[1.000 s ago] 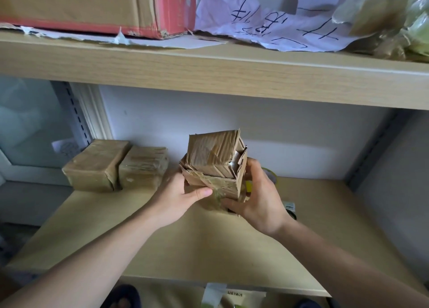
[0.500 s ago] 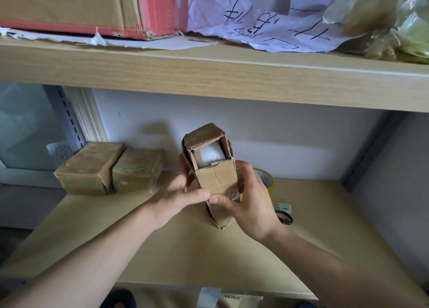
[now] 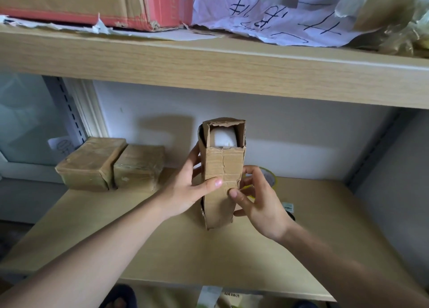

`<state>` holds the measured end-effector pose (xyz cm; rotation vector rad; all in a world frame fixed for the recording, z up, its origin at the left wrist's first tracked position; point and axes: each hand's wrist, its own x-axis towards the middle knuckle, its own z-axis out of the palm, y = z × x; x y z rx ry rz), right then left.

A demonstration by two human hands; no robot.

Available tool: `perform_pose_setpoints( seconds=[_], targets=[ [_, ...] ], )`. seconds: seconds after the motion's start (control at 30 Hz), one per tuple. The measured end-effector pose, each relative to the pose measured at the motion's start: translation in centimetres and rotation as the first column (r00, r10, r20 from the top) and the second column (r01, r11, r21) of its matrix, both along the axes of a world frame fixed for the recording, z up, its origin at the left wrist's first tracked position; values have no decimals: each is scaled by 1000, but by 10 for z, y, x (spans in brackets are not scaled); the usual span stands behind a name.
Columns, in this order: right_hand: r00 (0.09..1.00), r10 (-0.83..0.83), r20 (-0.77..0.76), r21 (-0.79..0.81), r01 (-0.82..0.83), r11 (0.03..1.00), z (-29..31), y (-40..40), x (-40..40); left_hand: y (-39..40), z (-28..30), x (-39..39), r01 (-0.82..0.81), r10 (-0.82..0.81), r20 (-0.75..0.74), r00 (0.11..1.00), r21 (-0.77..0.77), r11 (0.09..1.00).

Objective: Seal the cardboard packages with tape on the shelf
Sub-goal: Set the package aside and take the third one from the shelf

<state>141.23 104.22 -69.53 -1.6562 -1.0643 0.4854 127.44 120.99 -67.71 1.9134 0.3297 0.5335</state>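
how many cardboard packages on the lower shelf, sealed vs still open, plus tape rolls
Sealed, taped packages: 2, one beside the other at the back left
Open package: 1, a white item showing at its top, in the grip of the left hand and right hand
Tape rolls: 1, partly hidden behind the right hand
Total: 4

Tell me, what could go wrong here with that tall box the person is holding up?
The tall cardboard box is open at the top, and a white object shows inside; if the box tips, it might slide out. The cardboard looks creased and torn near its lower edge, so tape may not hold well there. Both the left hand and the right hand are gripping the box, while the tape roll sits behind the right hand, so reaching for it means holding the box one-handed.
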Motion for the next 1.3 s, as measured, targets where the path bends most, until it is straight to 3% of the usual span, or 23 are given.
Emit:
perform_pose_setpoints(
  seconds=[0.23,0.37,0.47,0.63,0.77,0.87,1.1,1.3],
  targets=[
    [995,66,78,-53,-62,997,-6,-4,9,7,-6,0,0,0,-5,1000,12,1000],
    [991,-1,-132,12,3,1000,-2,-4,21,9,-8,-2,-9,9,7,1000,0,1000],
    [980,-113,-166,71,126,989,5,-9,32,7,-9,-4,0,0,12,1000,-11,1000],
    [998,-24,-56,19,25,1000,4,-9,27,7,-11,-3,-57,58,32,998,-35,998],
    [997,59,-45,-17,-60,998,4,-2,14,9,-8,-2,-77,76,53,996,19,997],
    [996,3,-89,21,-1,1000,7,-3,17,11,1,-2,-63,60,29,998,132,989],
    [907,-354,-227,-91,342,935,-1,-22,50,12,7,-8,69,110,-320,941,500,863],
    [905,-406,-130,-148,387,910,-16,-33,68,-12,-4,5,266,184,-534,825,654,709]
  ],
)
